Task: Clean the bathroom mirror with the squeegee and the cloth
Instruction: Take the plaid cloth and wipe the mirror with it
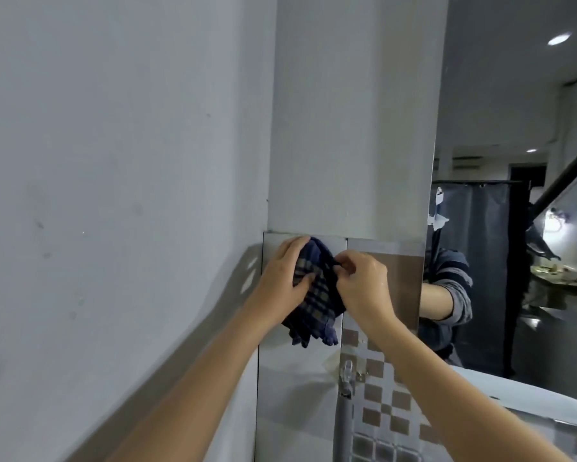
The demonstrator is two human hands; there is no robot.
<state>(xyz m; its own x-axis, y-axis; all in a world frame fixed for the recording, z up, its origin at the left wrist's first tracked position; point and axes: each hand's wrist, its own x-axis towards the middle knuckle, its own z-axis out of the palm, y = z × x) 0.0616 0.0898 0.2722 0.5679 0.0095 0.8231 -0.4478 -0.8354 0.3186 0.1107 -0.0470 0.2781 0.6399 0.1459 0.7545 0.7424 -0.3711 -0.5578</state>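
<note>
A dark blue checked cloth [317, 295] hangs bunched between both hands in front of the tiled wall. My left hand [282, 276] grips its left side and my right hand [363, 281] pinches its upper right edge. The bathroom mirror [514, 181] fills the right of the view, well to the right of the cloth, and reflects a person's sleeve and arm. No squeegee is in view.
A white pillar [350, 111] stands above the tiles, with a plain grey wall [113, 161] to the left. A clear wall hook [347, 370] and a grey pipe [343, 425] sit below the cloth. The white sink rim [530, 391] curves at lower right.
</note>
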